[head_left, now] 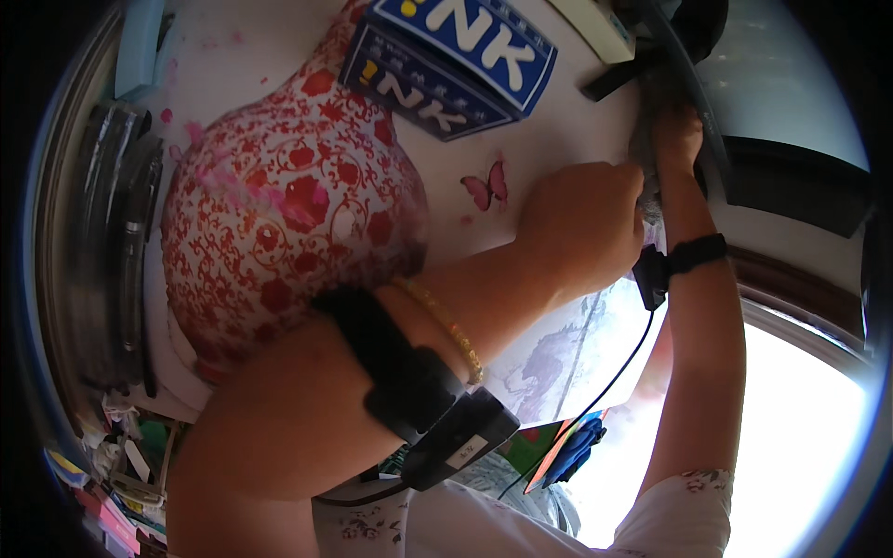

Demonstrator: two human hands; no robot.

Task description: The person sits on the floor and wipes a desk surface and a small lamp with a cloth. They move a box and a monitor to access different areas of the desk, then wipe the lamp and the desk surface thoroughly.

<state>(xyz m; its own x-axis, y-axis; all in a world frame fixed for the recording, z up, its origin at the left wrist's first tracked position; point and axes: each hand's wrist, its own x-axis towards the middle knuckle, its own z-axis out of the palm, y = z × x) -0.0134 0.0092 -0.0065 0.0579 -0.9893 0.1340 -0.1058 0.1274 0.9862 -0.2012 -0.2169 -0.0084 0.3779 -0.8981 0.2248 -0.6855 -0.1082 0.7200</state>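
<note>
Gray material (652,201) between left grip (581,221) and right grip (678,138) — both curled, closure and hold unclear

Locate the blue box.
Head view, upper centre: the blue box is just above the pink butterfly, up and left of the left hand.

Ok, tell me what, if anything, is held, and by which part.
It cannot be told for sure: the left hand and right hand are beside a grey thing, but any grip on it is hidden.
</note>
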